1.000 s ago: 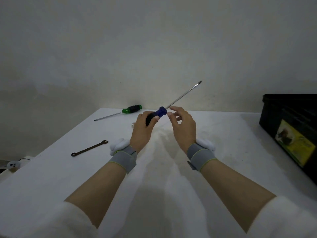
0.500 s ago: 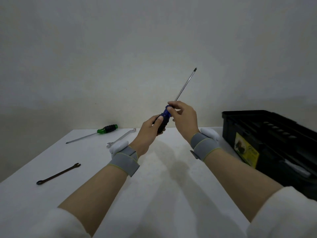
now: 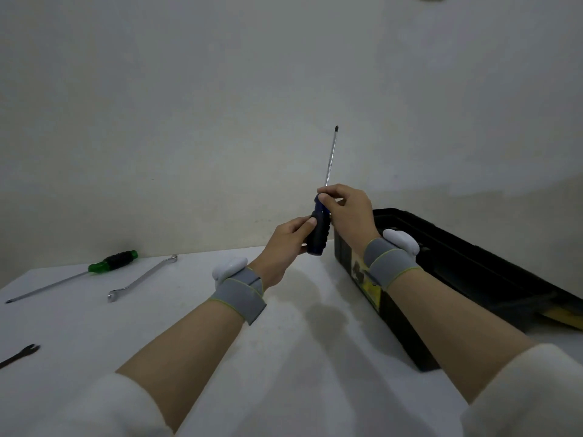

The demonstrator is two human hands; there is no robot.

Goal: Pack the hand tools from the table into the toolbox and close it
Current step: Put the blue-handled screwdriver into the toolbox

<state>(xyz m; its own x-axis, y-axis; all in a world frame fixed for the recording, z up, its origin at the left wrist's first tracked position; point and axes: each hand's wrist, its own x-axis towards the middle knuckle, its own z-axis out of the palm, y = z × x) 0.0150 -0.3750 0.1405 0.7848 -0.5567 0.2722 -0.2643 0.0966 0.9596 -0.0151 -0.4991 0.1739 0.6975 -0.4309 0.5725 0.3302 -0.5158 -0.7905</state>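
Observation:
Both hands hold a long blue-and-black screwdriver (image 3: 319, 231) above the table, its shaft pointing almost straight up. My left hand (image 3: 284, 247) grips the lower part of the handle. My right hand (image 3: 348, 212) pinches the top of the handle where the shaft begins. The open black toolbox (image 3: 467, 266) stands on the table at the right, just behind my right wrist. A green-handled screwdriver (image 3: 107, 264), a silver wrench (image 3: 142, 277) and a dark wrench (image 3: 19, 356) lie on the white table (image 3: 94, 326) at the left.
A plain wall rises right behind the table's far edge. The toolbox bears a yellow label (image 3: 370, 288) on its near side. The dark wrench is cut off by the left border of the view.
The screwdriver has swung from a slant to nearly upright while both hands carried it toward the toolbox. My view has turned right, so the toolbox is now nearer the middle.

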